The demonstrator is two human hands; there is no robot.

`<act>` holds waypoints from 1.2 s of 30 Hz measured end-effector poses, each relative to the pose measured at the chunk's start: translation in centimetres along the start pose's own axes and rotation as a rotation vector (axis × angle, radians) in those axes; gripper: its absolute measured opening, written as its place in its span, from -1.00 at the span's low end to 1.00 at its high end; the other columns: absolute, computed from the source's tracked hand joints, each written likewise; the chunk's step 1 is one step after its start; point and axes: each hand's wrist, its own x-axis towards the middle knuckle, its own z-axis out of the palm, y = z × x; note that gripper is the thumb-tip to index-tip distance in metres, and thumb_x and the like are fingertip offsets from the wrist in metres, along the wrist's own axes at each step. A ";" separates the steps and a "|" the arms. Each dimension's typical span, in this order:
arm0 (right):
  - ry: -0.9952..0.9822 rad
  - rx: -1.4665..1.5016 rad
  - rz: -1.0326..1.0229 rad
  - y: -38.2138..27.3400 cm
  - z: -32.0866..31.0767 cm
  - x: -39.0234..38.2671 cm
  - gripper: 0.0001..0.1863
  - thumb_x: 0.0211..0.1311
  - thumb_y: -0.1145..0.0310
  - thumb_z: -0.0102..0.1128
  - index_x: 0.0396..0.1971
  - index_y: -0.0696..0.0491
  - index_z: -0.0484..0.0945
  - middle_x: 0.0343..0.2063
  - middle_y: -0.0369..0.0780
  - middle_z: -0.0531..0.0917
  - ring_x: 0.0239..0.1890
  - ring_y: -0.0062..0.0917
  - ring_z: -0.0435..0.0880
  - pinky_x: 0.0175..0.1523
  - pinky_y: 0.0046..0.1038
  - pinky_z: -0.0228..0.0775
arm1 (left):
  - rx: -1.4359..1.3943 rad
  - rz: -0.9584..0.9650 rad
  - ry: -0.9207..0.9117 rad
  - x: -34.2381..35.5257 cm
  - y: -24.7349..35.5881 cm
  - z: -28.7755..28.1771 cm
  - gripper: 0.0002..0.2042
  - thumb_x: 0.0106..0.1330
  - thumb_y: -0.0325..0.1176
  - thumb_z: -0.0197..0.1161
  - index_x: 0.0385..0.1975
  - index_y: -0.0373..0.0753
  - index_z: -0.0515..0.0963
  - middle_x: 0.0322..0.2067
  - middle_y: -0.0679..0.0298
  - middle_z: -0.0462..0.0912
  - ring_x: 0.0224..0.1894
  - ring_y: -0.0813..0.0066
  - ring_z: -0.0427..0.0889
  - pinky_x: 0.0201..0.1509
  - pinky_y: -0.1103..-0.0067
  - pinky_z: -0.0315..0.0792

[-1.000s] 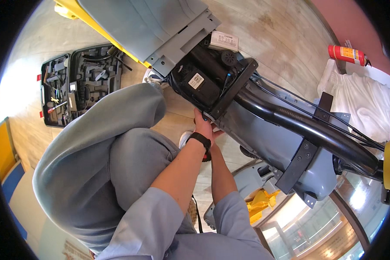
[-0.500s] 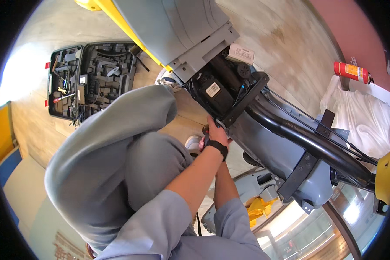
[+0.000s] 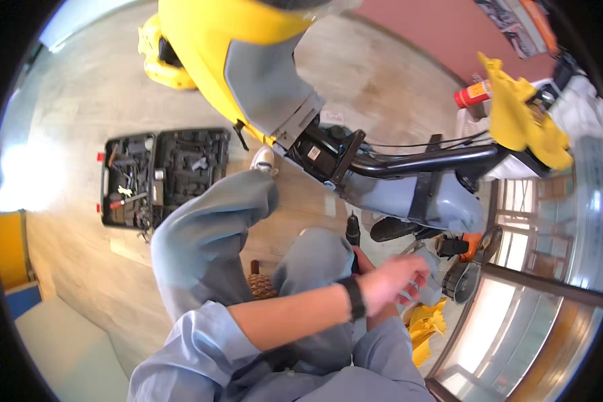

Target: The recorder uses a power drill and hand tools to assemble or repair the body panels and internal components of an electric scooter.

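Wood-look floor point(image 3: 80, 258) under everything. Partly stripped yellow-and-grey scooter point(image 3: 375, 191) runs from top centre out to the right, ahead of the person's knees; a black tube point(image 3: 435, 162) lies along its grey shell. Black tool case point(image 3: 193, 132) sits open on the floor to the left, loose tools in its left half. Crumpled yellow piece point(image 3: 422, 328) low on the right, beside the right sleeve. Left hand point(image 3: 390, 281) is crossed over in front of the right forearm, motion-blurred; fingers loosely bent and apart, nothing visible in them. Right hand point(image 3: 363, 260) mostly hidden behind it, just a bit showing against the black drill-like tool point(image 3: 353, 231); can't tell how its fingers close. Tool points upward beside the right knee, below the scooter's shell. Dark wristband point(image 3: 353, 298) on left wrist.
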 end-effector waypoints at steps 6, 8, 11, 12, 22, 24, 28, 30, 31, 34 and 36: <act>0.001 0.026 -0.290 1.6 -0.5 -10.6 -0.55 0.21 0.02 0.00 -0.08 0.06 0.49 -0.16 -0.20 0.57 -0.20 -0.43 0.57 0.00 -0.48 0.40 | -0.004 0.636 0.123 -7.1 7.3 -10.4 -0.72 0.29 -0.19 -0.04 -0.47 -0.26 0.48 -0.53 0.24 0.55 -0.56 0.47 0.49 -0.46 0.60 0.38; -0.055 0.112 -0.397 0.7 0.4 -10.5 -0.58 0.19 0.04 0.02 -0.13 0.07 0.47 -0.28 -0.26 0.59 -0.22 -0.47 0.56 -0.03 -0.52 0.39 | -0.211 0.591 0.410 -4.0 7.0 -18.5 -0.73 0.24 -0.18 -0.02 -0.47 -0.27 0.48 -0.53 0.24 0.55 -0.57 0.49 0.47 -0.49 0.61 0.37; -0.059 0.138 -0.362 1.3 1.0 -6.8 -0.60 0.19 0.04 0.03 -0.16 0.06 0.47 -0.31 -0.27 0.58 -0.24 -0.49 0.55 -0.05 -0.52 0.39 | -0.169 0.386 0.790 3.5 1.8 -26.5 -0.77 0.16 -0.21 0.10 -0.44 -0.28 0.50 -0.55 0.27 0.54 -0.54 0.51 0.49 -0.49 0.55 0.38; -0.045 0.153 -0.349 1.6 0.6 -5.3 -0.60 0.18 0.04 0.03 -0.18 0.06 0.47 -0.33 -0.27 0.58 -0.25 -0.50 0.55 -0.06 -0.52 0.39 | -0.106 0.385 0.777 6.1 -0.6 -27.5 -0.78 0.14 -0.24 0.14 -0.40 -0.30 0.49 -0.50 0.27 0.54 -0.48 0.50 0.51 -0.43 0.52 0.41; -0.165 0.284 -0.207 4.2 -2.1 2.3 -0.72 0.17 0.11 0.09 -0.39 0.03 0.38 -0.57 -0.30 0.46 -0.54 -0.56 0.46 -0.41 -0.51 0.34 | -0.167 0.431 0.548 15.3 -2.1 -27.7 -0.74 0.08 -0.43 0.33 -0.25 -0.22 0.44 -0.28 0.31 0.56 -0.19 0.50 0.53 -0.07 0.51 0.44; -0.138 0.237 -0.185 4.0 -1.3 2.0 -0.72 0.16 0.12 0.07 -0.45 0.05 0.37 -0.56 -0.30 0.45 -0.52 -0.58 0.45 -0.38 -0.52 0.34 | -0.189 0.426 0.516 15.8 -2.5 -28.6 -0.76 0.11 -0.44 0.30 -0.24 -0.23 0.45 -0.27 0.29 0.56 -0.17 0.47 0.53 -0.05 0.43 0.44; -0.105 0.198 -0.228 3.0 -0.4 3.8 -0.71 0.17 0.11 0.06 -0.44 0.05 0.39 -0.59 -0.30 0.45 -0.57 -0.59 0.45 -0.44 -0.55 0.32 | -0.090 0.459 0.437 17.0 -2.2 -30.0 -0.70 0.11 -0.47 0.27 -0.13 -0.24 0.45 -0.23 0.29 0.57 -0.17 0.44 0.53 -0.07 0.39 0.42; -0.095 0.183 -0.218 2.2 0.3 4.9 -0.69 0.17 0.09 0.07 -0.44 0.06 0.40 -0.61 -0.30 0.46 -0.60 -0.60 0.44 -0.43 -0.55 0.32 | -0.136 0.509 0.505 16.9 -2.0 -29.2 -0.70 0.08 -0.46 0.30 -0.16 -0.23 0.47 -0.27 0.32 0.58 -0.23 0.49 0.54 -0.11 0.47 0.43; -0.094 0.190 -0.216 1.8 0.6 5.4 -0.69 0.17 0.09 0.07 -0.44 0.06 0.40 -0.61 -0.30 0.46 -0.60 -0.60 0.44 -0.43 -0.55 0.32 | -0.185 0.574 0.570 16.9 -1.7 -28.8 -0.70 0.05 -0.46 0.33 -0.18 -0.21 0.50 -0.32 0.34 0.59 -0.29 0.54 0.56 -0.15 0.55 0.44; -0.058 0.149 -0.206 0.4 1.7 6.3 -0.67 0.17 0.06 0.06 -0.45 0.06 0.41 -0.61 -0.30 0.47 -0.60 -0.60 0.45 -0.43 -0.55 0.33 | -0.142 0.534 0.578 17.0 -1.4 -28.8 -0.72 0.03 -0.51 0.31 -0.22 -0.22 0.52 -0.33 0.36 0.59 -0.31 0.55 0.56 -0.18 0.56 0.43; -0.092 0.050 -0.220 -0.5 2.2 6.5 -0.64 0.17 0.02 0.05 -0.47 0.06 0.42 -0.61 -0.30 0.47 -0.59 -0.60 0.46 -0.43 -0.55 0.33 | -0.118 0.561 0.567 17.2 -1.6 -29.3 -0.72 0.02 -0.52 0.31 -0.22 -0.22 0.52 -0.33 0.37 0.59 -0.32 0.55 0.55 -0.19 0.56 0.43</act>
